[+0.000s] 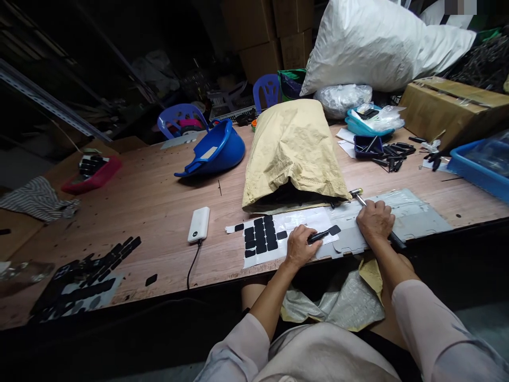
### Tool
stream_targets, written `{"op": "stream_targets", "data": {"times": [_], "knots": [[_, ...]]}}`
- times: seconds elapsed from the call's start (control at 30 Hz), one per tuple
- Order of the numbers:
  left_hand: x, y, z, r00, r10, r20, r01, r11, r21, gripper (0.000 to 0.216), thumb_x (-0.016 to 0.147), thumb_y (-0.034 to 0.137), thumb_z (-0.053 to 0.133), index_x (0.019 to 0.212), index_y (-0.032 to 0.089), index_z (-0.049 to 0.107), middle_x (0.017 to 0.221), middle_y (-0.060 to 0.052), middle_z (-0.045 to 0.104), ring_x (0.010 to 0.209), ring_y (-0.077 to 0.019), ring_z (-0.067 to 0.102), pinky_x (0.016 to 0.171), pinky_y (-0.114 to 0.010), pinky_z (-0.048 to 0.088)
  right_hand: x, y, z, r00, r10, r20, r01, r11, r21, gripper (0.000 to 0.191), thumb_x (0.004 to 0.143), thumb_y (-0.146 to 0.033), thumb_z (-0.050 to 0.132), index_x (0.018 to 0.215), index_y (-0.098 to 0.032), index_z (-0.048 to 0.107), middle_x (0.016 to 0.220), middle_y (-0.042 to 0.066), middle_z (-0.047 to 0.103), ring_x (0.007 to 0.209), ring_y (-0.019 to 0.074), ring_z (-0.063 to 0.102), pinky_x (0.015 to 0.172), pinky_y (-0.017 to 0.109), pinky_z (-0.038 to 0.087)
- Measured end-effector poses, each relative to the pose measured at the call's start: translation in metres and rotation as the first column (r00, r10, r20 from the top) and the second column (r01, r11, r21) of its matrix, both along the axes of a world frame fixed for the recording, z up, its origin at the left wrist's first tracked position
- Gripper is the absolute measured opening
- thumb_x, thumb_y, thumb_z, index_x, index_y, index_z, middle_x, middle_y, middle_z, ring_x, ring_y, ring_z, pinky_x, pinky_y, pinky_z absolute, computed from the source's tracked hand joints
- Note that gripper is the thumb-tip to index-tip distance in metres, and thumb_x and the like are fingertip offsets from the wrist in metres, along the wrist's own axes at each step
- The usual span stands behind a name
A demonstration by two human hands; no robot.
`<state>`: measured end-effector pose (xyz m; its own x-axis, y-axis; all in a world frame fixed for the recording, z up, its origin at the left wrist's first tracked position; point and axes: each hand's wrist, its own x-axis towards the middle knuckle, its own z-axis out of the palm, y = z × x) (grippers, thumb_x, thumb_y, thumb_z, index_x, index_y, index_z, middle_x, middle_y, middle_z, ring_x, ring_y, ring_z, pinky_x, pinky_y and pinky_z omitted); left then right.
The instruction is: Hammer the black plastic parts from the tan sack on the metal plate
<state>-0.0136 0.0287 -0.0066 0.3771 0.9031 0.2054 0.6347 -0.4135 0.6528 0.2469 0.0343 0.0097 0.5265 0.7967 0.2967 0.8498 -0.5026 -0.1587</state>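
Note:
My left hand (299,246) is closed on a slim black part (323,234) with a rounded pad at its far end, held over a white backing sheet (302,223). Several black rectangular pads (262,236) sit in rows on that sheet just left of the hand. My right hand (374,222) is wrapped round a hammer (360,197) with a metal head and dark handle, resting on a grey flat sheet (413,217) at the table's near edge.
A tan paper sack (292,148) lies behind the hands. A white power bank (199,224) with a cable, a blue plastic basin (217,151), more black parts (392,149), a blue tray (479,170), a cardboard box (445,103) and black pads (91,270) at the left also occupy the wooden table (159,201).

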Motion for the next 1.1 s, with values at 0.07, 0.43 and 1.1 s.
{"op": "stream_targets", "data": {"times": [0.07, 0.43, 1.1], "knots": [[-0.002, 0.0, -0.001, 0.999, -0.006, 0.046, 0.007, 1.0, -0.019, 0.025, 0.077, 0.018, 0.089, 0.099, 0.023, 0.078, 0.095, -0.003, 0.07, 0.095, -0.0229, 0.066, 0.09, -0.036, 0.054, 0.0, 0.0, 0.0, 1.0, -0.005, -0.009, 0.005, 1.0, 0.003, 0.038, 0.102, -0.028, 0.046, 0.126, -0.014, 0.073, 0.117, 0.021, 0.064, 0.106, 0.0316, 0.052, 0.079, 0.039, 0.032], [0.0, 0.008, -0.005, 0.996, -0.043, 0.074, 0.048, 0.997, -0.065, 0.021, 0.075, 0.012, 0.088, 0.093, 0.023, 0.081, 0.092, -0.003, 0.072, 0.094, -0.0225, 0.067, 0.091, -0.036, 0.055, 0.014, -0.005, 0.01, 0.983, 0.002, -0.181, -0.002, 1.0, 0.004, 0.045, 0.105, -0.032, 0.045, 0.134, -0.017, 0.075, 0.117, 0.019, 0.067, 0.104, 0.0294, 0.057, 0.081, 0.038, 0.04], [0.002, 0.012, -0.008, 0.999, -0.037, 0.026, 0.039, 0.995, -0.097, 0.023, 0.08, 0.022, 0.09, 0.103, 0.027, 0.086, 0.092, -0.002, 0.07, 0.093, -0.0219, 0.065, 0.087, -0.033, 0.053, -0.088, -0.124, -0.003, 0.792, 0.581, -0.186, -0.494, 0.79, 0.364, 0.036, 0.11, -0.036, 0.049, 0.133, -0.025, 0.075, 0.096, 0.005, 0.073, 0.083, 0.0183, 0.07, 0.068, 0.027, 0.05]]}}
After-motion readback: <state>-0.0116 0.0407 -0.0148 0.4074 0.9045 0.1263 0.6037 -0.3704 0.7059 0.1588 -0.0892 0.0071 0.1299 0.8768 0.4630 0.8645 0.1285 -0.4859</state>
